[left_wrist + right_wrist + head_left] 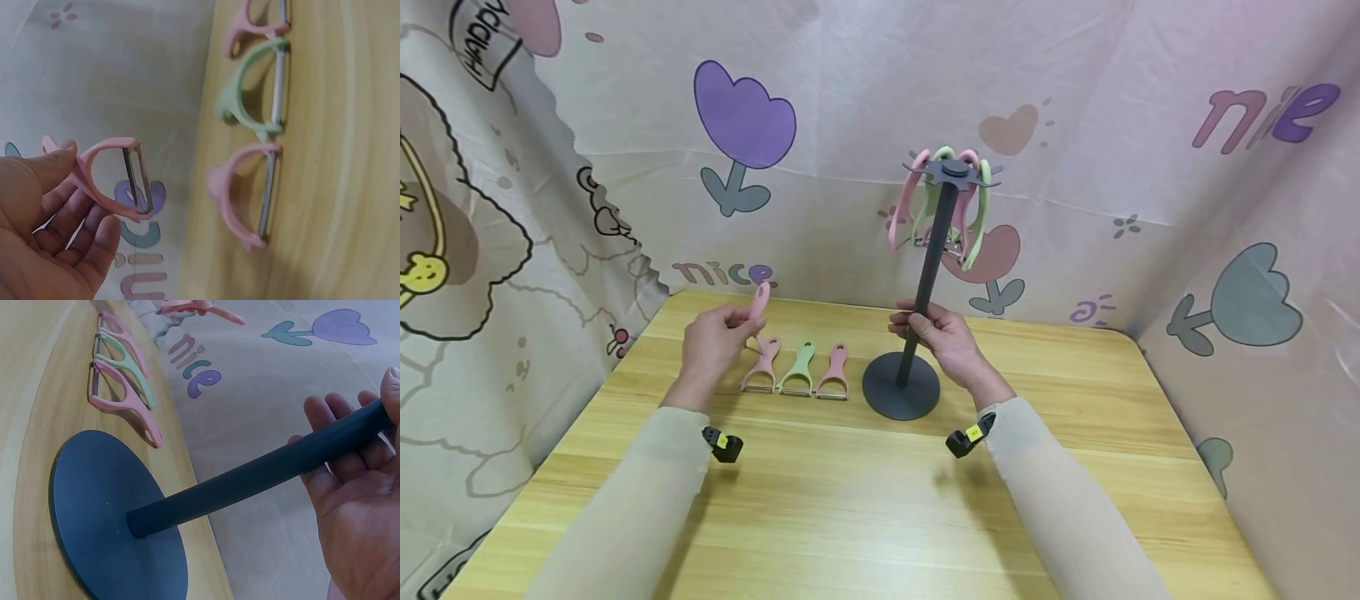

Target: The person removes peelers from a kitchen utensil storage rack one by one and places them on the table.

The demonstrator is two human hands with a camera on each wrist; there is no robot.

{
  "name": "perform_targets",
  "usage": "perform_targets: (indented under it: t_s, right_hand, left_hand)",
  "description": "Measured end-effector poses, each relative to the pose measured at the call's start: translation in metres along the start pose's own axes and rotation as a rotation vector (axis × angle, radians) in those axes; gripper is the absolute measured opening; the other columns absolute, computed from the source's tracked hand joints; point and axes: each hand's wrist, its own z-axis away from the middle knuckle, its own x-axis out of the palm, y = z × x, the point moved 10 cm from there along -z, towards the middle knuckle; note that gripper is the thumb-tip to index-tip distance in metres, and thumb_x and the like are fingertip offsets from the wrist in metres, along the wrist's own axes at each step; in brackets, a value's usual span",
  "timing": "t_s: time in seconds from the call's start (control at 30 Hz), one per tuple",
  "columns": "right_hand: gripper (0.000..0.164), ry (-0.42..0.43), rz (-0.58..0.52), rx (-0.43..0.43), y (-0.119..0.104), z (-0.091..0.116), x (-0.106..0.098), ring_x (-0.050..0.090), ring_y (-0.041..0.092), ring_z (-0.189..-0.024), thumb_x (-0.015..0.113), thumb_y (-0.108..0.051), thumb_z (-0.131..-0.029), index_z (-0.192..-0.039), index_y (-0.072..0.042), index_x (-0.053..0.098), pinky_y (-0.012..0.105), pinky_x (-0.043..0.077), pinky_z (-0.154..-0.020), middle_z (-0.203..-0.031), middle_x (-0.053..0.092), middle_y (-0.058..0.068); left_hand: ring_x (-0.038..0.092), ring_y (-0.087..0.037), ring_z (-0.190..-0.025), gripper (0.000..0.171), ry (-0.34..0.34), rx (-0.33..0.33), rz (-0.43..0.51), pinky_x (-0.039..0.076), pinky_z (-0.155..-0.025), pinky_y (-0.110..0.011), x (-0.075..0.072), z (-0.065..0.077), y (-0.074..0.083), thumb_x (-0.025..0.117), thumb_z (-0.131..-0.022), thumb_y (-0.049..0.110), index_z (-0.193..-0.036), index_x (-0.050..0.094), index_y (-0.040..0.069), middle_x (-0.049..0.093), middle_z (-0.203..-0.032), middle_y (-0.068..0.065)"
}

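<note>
Left of centre in the head view, I see the left hand (713, 343) pinching a pink peeler (761, 301) with thumb and fingers, handle up, above the surface (850, 508). Three more peelers (803, 360) lie in a row just to its lower right. Right of centre, the right hand's (953, 343) fingers hold a dark stand (927, 268) by its post; pink and green peelers (904, 204) hang at its top.

We read "nice" (722, 273) low on back cloth (865, 83), tilted in right wrist view. Higher at right, "n" (1227, 119) and "e" (1306, 112), middle letters unclear. We read "happy" (484, 35) on left cloth (445, 367).
</note>
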Motion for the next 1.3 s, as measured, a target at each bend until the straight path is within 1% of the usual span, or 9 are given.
perform_targets:
  t_s: [0.07,0.2,0.4,0.53,0.73,0.97,1.13,1.3]
  right_hand:
    - [0.036,0.004,0.001,0.003,0.000,0.000,0.000,0.076,0.017,-0.111,0.059,-0.014,-0.109,-0.140,0.004,0.061,0.043,0.053,-0.108,-0.130,0.068,0.029]
    - [0.036,0.012,0.007,0.014,0.001,0.000,-0.001,0.076,0.017,-0.111,0.059,-0.015,-0.109,-0.140,0.004,0.061,0.044,0.053,-0.108,-0.130,0.069,0.028]
    - [0.036,0.011,0.005,0.008,0.001,0.000,-0.001,0.076,0.017,-0.111,0.059,-0.015,-0.109,-0.140,0.004,0.061,0.044,0.053,-0.109,-0.129,0.069,0.027]
    - [0.036,0.009,0.004,0.004,0.001,0.000,-0.001,0.076,0.017,-0.111,0.059,-0.014,-0.109,-0.140,0.004,0.061,0.045,0.053,-0.109,-0.129,0.070,0.027]
    - [0.036,0.004,0.005,-0.001,0.000,0.000,-0.001,0.076,0.017,-0.111,0.058,-0.014,-0.109,-0.140,0.005,0.060,0.045,0.053,-0.109,-0.128,0.070,0.026]
    - [0.036,0.003,0.017,0.004,0.002,-0.001,-0.001,0.075,0.019,-0.113,0.058,-0.015,-0.110,-0.140,0.004,0.060,0.043,0.053,-0.109,-0.129,0.070,0.026]
    - [0.036,0.007,0.022,0.009,0.003,0.000,-0.001,0.075,0.020,-0.113,0.058,-0.015,-0.110,-0.141,0.003,0.061,0.043,0.053,-0.108,-0.129,0.069,0.027]
    - [0.036,0.006,0.020,0.007,0.004,-0.002,-0.001,0.075,0.019,-0.113,0.057,-0.015,-0.110,-0.141,0.004,0.060,0.042,0.053,-0.108,-0.130,0.069,0.027]
  left_hand:
    - [0.065,-0.032,-0.100,0.040,-0.001,0.003,-0.029,0.047,-0.079,-0.040,0.000,0.000,-0.004,0.068,-0.103,0.042,-0.125,0.073,0.009,0.076,-0.118,-0.015]
    - [0.064,-0.034,-0.096,0.041,-0.013,-0.014,-0.074,0.047,-0.076,-0.040,-0.001,-0.001,-0.015,0.068,-0.103,0.041,-0.123,0.072,0.006,0.075,-0.117,-0.018]
    - [0.063,-0.033,-0.090,0.045,-0.040,-0.074,-0.166,0.044,-0.070,-0.039,-0.003,-0.001,-0.037,0.065,-0.104,0.045,-0.120,0.072,0.004,0.075,-0.114,-0.020]
    - [0.062,-0.031,-0.083,0.046,-0.071,-0.104,-0.220,0.044,-0.065,-0.038,-0.003,-0.001,-0.049,0.063,-0.104,0.044,-0.118,0.070,0.001,0.074,-0.108,-0.021]
    - [0.062,-0.032,-0.081,0.044,-0.108,-0.151,-0.271,0.043,-0.065,-0.040,-0.001,0.000,-0.064,0.062,-0.104,0.042,-0.113,0.069,0.000,0.073,-0.101,-0.020]
    - [0.063,-0.035,-0.083,0.041,-0.132,-0.197,-0.305,0.045,-0.070,-0.043,0.005,0.000,-0.075,0.062,-0.104,0.039,-0.110,0.069,-0.001,0.072,-0.102,-0.022]
    - [0.062,-0.033,-0.080,0.041,-0.138,-0.207,-0.315,0.045,-0.067,-0.042,0.009,-0.001,-0.078,0.063,-0.104,0.039,-0.106,0.071,-0.001,0.072,-0.101,-0.022]
    - [0.061,-0.031,-0.077,0.039,-0.129,-0.207,-0.322,0.045,-0.064,-0.040,0.011,-0.001,-0.079,0.064,-0.103,0.038,-0.104,0.072,-0.001,0.073,-0.099,-0.021]
